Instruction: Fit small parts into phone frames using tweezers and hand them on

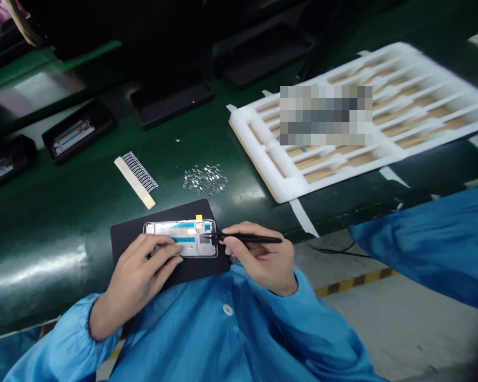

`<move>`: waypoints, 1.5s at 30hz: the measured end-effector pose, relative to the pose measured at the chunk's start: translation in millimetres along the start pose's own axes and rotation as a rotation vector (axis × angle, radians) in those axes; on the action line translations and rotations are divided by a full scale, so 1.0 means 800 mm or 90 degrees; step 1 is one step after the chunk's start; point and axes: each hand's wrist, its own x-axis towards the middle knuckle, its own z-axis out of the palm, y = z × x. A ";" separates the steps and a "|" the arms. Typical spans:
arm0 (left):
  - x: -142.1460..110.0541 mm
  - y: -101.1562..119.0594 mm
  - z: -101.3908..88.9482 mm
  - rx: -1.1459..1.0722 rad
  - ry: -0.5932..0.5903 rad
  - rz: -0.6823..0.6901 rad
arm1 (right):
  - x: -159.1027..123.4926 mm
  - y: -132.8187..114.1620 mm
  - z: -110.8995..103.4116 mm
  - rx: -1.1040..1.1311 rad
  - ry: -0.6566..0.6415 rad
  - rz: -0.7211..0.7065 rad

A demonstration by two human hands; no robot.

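A silver phone frame with blue strips and a yellow tab at its top edge lies on a black mat close to my body. My left hand holds the frame down, its fingertips and thumb over the left part and lower edge. Black tweezers sit between the thumb and fingers of my right hand, which is closed on them. Their tips reach over the right part of the frame, near a small pale yellow piece. Whether the tips grip anything is too small to tell.
Loose small metal bits and a strip with thin dark prongs lie beyond the mat. A white foam tray, partly pixelated, stands at right. Black trays line the back. Another person's blue sleeve shows at right.
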 end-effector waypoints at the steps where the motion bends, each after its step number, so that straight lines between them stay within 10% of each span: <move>1: 0.004 -0.002 0.001 0.019 -0.012 -0.001 | -0.002 0.002 -0.002 -0.002 0.005 -0.005; 12: 0.059 -0.052 -0.043 0.034 -0.129 0.065 | 0.000 0.023 -0.018 0.067 0.154 0.041; 23: 0.351 -0.193 -0.080 0.088 0.031 -0.162 | -0.001 0.039 -0.004 -0.051 0.205 -0.035; 30: 0.400 -0.207 -0.092 0.063 0.025 -0.153 | 0.003 0.044 0.004 -0.091 0.276 -0.111; 35: 0.438 -0.159 -0.074 0.071 0.032 -0.159 | 0.005 0.038 0.016 -0.141 0.382 -0.183; 45: 0.502 0.087 0.090 -0.003 -0.016 0.103 | 0.016 0.044 0.021 -0.167 0.404 -0.122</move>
